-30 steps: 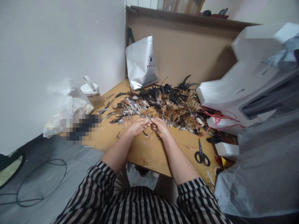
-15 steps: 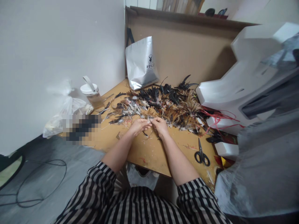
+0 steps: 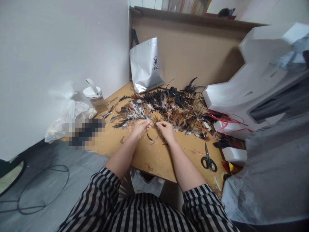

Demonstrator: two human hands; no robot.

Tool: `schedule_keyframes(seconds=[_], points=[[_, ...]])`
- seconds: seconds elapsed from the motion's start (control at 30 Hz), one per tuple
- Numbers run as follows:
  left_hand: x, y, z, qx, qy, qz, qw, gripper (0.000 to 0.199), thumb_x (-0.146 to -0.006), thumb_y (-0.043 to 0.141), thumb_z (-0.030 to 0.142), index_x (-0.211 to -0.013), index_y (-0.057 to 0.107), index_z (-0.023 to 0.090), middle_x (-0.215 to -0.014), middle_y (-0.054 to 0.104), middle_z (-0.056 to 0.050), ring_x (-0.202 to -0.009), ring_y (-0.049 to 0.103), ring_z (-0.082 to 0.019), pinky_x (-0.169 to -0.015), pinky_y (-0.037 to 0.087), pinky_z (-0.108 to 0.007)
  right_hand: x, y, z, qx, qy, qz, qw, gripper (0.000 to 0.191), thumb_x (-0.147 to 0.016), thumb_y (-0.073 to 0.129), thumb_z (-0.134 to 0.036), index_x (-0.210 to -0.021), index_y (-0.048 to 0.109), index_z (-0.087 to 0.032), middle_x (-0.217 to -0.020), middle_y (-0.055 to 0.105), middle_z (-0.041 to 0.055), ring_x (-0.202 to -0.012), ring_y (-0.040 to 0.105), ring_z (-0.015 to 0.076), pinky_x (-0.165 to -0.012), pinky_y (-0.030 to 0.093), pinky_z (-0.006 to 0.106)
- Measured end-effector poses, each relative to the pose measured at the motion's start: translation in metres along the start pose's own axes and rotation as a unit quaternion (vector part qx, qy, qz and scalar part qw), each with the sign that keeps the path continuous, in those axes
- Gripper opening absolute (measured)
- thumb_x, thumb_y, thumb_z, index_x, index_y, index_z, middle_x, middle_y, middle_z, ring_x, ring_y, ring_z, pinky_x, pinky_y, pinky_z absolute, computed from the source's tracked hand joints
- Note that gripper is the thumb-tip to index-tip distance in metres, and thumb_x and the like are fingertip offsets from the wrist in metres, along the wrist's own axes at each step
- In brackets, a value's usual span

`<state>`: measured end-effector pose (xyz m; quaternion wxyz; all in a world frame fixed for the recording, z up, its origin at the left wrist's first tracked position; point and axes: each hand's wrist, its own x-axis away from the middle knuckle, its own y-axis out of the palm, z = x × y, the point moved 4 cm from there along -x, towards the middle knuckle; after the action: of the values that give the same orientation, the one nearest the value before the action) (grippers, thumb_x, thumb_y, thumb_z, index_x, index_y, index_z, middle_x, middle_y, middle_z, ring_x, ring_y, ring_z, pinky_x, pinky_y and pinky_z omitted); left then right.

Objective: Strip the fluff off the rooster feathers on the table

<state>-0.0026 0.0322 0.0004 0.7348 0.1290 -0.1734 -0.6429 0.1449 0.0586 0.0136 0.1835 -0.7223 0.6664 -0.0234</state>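
A wide heap of black, brown and whitish feathers point(image 3: 178, 109) lies across the back of the wooden table point(image 3: 154, 161). At its front edge my left hand point(image 3: 142, 127) is closed, thumb and fingers pinched on something too small to make out. My right hand point(image 3: 166, 129), a short gap to the right, is also pinched, with what seems a small dark feather point(image 3: 155, 121) at its fingertips. A curved dark feather point(image 3: 149, 138) and small scraps lie on the wood between and below the hands.
Black scissors point(image 3: 209, 161) lie at the right, near red strings point(image 3: 227, 124) and white foam point(image 3: 234, 154). A silver bag point(image 3: 146, 66) stands at the back. On the left are a lidded jar point(image 3: 96, 100), a plastic bag point(image 3: 70, 119) and a blurred dark item point(image 3: 85, 133).
My two hands, whose fingertips were together, have moved slightly apart. The left hand has shifted a little to the left.
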Motion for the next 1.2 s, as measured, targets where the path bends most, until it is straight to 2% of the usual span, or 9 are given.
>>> schedule_keyframes(seconds=[0.07, 0.17, 0.23, 0.33, 0.47, 0.67, 0.93, 1.1, 1.2], points=[[-0.001, -0.003, 0.001, 0.015, 0.009, 0.013, 1.0, 0.023, -0.061, 0.071, 0.031, -0.069, 0.063, 0.011, -0.065, 0.063, -0.005, -0.051, 0.05, -0.004, -0.047, 0.036, -0.014, 0.002, 0.0, -0.002, 0.145, -0.05, 0.001, 0.988, 0.02, -0.071, 0.054, -0.036, -0.068, 0.066, -0.02, -0.069, 0.063, 0.0023, -0.064, 0.053, 0.0147, -0.061, 0.037, 0.026], [-0.002, -0.003, 0.0, 0.027, 0.013, 0.015, 0.999, 0.022, -0.06, 0.072, 0.029, -0.068, 0.063, 0.011, -0.066, 0.063, -0.005, -0.051, 0.05, -0.004, -0.047, 0.037, -0.015, 0.008, 0.004, -0.007, 0.328, -0.082, -0.015, 0.941, 0.019, -0.072, 0.053, -0.034, -0.071, 0.066, -0.021, -0.078, 0.064, 0.0064, -0.072, 0.056, 0.0184, -0.064, 0.037, 0.028], [-0.002, -0.004, -0.001, 0.032, 0.013, 0.015, 0.999, 0.023, -0.06, 0.072, 0.029, -0.069, 0.063, 0.01, -0.066, 0.063, -0.005, -0.051, 0.05, -0.004, -0.047, 0.037, -0.015, 0.01, 0.008, -0.01, 0.399, -0.078, -0.033, 0.913, 0.02, -0.074, 0.052, -0.034, -0.075, 0.066, -0.02, -0.083, 0.064, 0.0095, -0.076, 0.057, 0.0205, -0.064, 0.037, 0.029], [-0.002, -0.003, -0.002, 0.04, 0.014, 0.009, 0.999, 0.024, -0.06, 0.073, 0.029, -0.07, 0.063, 0.01, -0.065, 0.063, -0.004, -0.05, 0.05, -0.004, -0.047, 0.037, -0.014, 0.011, 0.012, -0.01, 0.455, -0.052, -0.055, 0.887, 0.022, -0.077, 0.047, -0.03, -0.078, 0.066, -0.019, -0.087, 0.064, 0.0113, -0.079, 0.058, 0.0215, -0.065, 0.037, 0.029], [-0.003, -0.004, -0.003, 0.045, 0.011, 0.008, 0.999, 0.023, -0.06, 0.073, 0.028, -0.071, 0.063, 0.01, -0.065, 0.063, -0.005, -0.051, 0.051, -0.004, -0.046, 0.037, -0.013, 0.01, 0.011, -0.009, 0.474, -0.03, -0.063, 0.878, 0.024, -0.079, 0.043, -0.028, -0.079, 0.065, -0.019, -0.086, 0.065, 0.0087, -0.08, 0.059, 0.0194, -0.065, 0.037, 0.027], [-0.004, -0.005, -0.006, 0.055, -0.014, 0.017, 0.998, 0.018, -0.064, 0.07, 0.022, -0.075, 0.066, 0.009, -0.075, 0.066, -0.009, -0.057, 0.055, -0.005, -0.049, 0.04, -0.012, 0.013, 0.002, -0.02, 0.432, -0.077, -0.021, 0.899, 0.026, -0.082, 0.04, -0.03, -0.08, 0.064, -0.02, -0.088, 0.064, 0.0041, -0.08, 0.057, 0.015, -0.064, 0.035, 0.023], [-0.007, -0.009, -0.006, 0.083, 0.007, 0.04, 0.996, 0.015, -0.065, 0.069, 0.019, -0.076, 0.065, 0.009, -0.077, 0.066, -0.007, -0.058, 0.056, -0.004, -0.05, 0.04, -0.012, 0.014, 0.018, -0.013, 0.447, -0.058, -0.052, 0.891, 0.035, -0.077, 0.046, -0.05, -0.081, 0.064, -0.02, -0.087, 0.063, 0.0054, -0.08, 0.057, 0.0167, -0.065, 0.035, 0.024], [-0.006, -0.007, -0.006, 0.075, -0.001, 0.038, 0.996, 0.015, -0.066, 0.068, 0.02, -0.076, 0.065, 0.009, -0.077, 0.066, -0.008, -0.057, 0.055, -0.005, -0.05, 0.04, -0.013, 0.013, 0.024, -0.01, 0.456, -0.062, -0.078, 0.884, 0.023, -0.081, 0.043, -0.031, -0.085, 0.063, -0.021, -0.089, 0.063, 0.0063, -0.081, 0.057, 0.0164, -0.067, 0.036, 0.025], [-0.006, -0.007, -0.006, 0.077, -0.006, 0.039, 0.996, 0.014, -0.066, 0.068, 0.019, -0.075, 0.064, 0.008, -0.076, 0.066, -0.009, -0.056, 0.055, -0.005, -0.05, 0.04, -0.013, 0.013, 0.02, -0.011, 0.443, -0.073, -0.065, 0.891, 0.022, -0.08, 0.043, -0.028, -0.082, 0.063, -0.02, -0.087, 0.063, 0.0061, -0.08, 0.056, 0.0167, -0.065, 0.035, 0.025]])
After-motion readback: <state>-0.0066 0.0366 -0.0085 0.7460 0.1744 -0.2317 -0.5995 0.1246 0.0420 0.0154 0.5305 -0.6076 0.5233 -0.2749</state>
